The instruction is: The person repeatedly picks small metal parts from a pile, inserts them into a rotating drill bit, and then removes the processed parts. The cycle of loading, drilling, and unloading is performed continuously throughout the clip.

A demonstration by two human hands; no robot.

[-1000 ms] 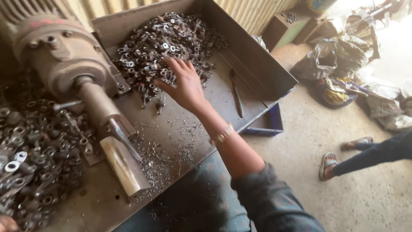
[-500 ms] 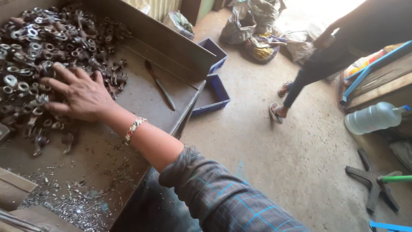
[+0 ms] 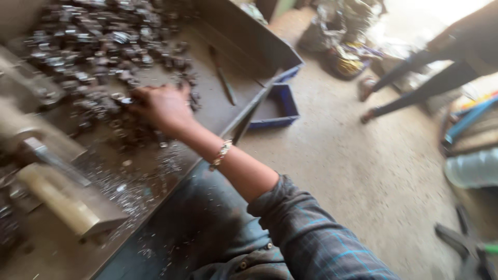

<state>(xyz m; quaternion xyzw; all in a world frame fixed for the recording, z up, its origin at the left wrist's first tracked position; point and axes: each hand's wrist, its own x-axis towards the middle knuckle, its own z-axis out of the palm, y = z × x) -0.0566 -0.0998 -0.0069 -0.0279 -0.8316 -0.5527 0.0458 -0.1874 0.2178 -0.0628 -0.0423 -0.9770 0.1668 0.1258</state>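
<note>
On metal tray (image 3: 218, 111): right hand (image 3: 163, 106) among ring-shaped parts (image 3: 98, 46).

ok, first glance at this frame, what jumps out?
The right hand reaching into the heap of small dark metal rings that fills the upper left of the metal tray, with a beaded bracelet at the wrist. Next, the shaft of the machine sticking out at lower left over a scatter of bright shavings. At far right another person's legs cross the concrete floor.

Packaging: one open blue rectangular crate (image 3: 275, 106) on the floor, right of the right hand's grip (image 3: 161, 106); blurred dark sacks (image 3: 337, 39) farther up-right; clear plastic bottle (image 3: 472, 168) far right; no labels, signs, screens discernible.
</note>
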